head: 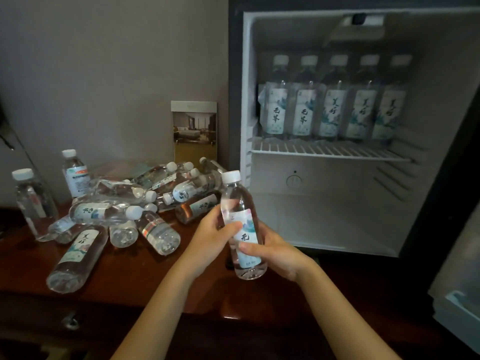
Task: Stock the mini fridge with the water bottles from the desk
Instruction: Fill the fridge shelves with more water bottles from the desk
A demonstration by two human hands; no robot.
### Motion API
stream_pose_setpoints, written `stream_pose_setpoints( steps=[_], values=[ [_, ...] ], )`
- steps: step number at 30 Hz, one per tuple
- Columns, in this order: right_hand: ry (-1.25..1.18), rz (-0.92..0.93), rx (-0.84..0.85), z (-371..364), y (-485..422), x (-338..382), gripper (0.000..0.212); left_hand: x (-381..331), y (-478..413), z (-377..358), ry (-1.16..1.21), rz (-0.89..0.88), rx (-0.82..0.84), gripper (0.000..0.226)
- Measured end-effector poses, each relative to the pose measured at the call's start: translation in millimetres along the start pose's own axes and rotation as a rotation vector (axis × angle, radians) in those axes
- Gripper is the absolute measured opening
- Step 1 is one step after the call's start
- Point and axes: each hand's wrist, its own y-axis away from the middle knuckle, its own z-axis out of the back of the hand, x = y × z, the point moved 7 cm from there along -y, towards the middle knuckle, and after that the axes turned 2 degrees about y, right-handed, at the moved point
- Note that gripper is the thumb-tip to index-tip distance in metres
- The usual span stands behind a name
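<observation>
Holding one water bottle [242, 229] upright before the open mini fridge [337, 203], left hand [210, 237] and right hand [275, 253] both wrapped round it. Five bottles, apparently, line the wire shelf [330, 149]; next: lift it inside.

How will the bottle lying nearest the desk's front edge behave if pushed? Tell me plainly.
The bottle lies on its side on the desk, so it would probably roll. It looks full, so likely heavy for its size. Smooth plastic may slip.
</observation>
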Motion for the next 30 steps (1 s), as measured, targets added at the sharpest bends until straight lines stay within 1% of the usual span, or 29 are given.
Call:
stream_pose_setpoints(
  steps=[2, 6, 9, 11, 14, 19, 23, 25, 30],
  values=[
    [0.018, 0.035, -0.063, 17.1, 11.4, 2.7, 0.056, -1.5, -8.2, -20.9, -0.022, 0.008, 0.088, 0.031],
    [0.047, 0.086, -0.254, 53.9, 26.4, 3.8, 0.063, -2.5, -26.5, -61.1, -0.051, 0.024, 0.175, 0.043],
    [0.056, 0.145, -0.396, 79.4, 35.3, 5.5, 0.059, -6.6, -40.0, -89.3, -0.11, 0.004, 0.216, 0.046],
    [0.071, 0.182, -0.436, 95.2, 39.6, 8.1, 0.059, -8.6, -48.1, -106.7, -0.13, -0.019, 0.245, 0.043],
    [0.101, 0.167, -0.503, 121.4, 44.7, 6.3, 0.062, -4.8, -59.9, -131.2, -0.145, -0.033, 0.274, 0.045],
    [0.155, 0.162, -0.622, 158.0, 51.0, 2.3, 0.073, 8.0, -79.3, -166.5, -0.115, -0.015, 0.296, 0.047],
    [0.158, 0.156, -0.697, 178.6, 56.3, -4.3, 0.069, 23.7, -89.5, -186.4, -0.081, -0.008, 0.305, 0.05],
    [0.167, 0.166, -0.718, 183.8, 57.2, -6.2, 0.068, 30.9, -95.7, -192.2, -0.073, 0.013, 0.293, 0.047],
    [0.215, 0.182, -0.802, 195.0, 54.6, -4.6, 0.059, 43.6, -112.2, -202.0, -0.037, 0.07, 0.298, 0.048]
  ],
)
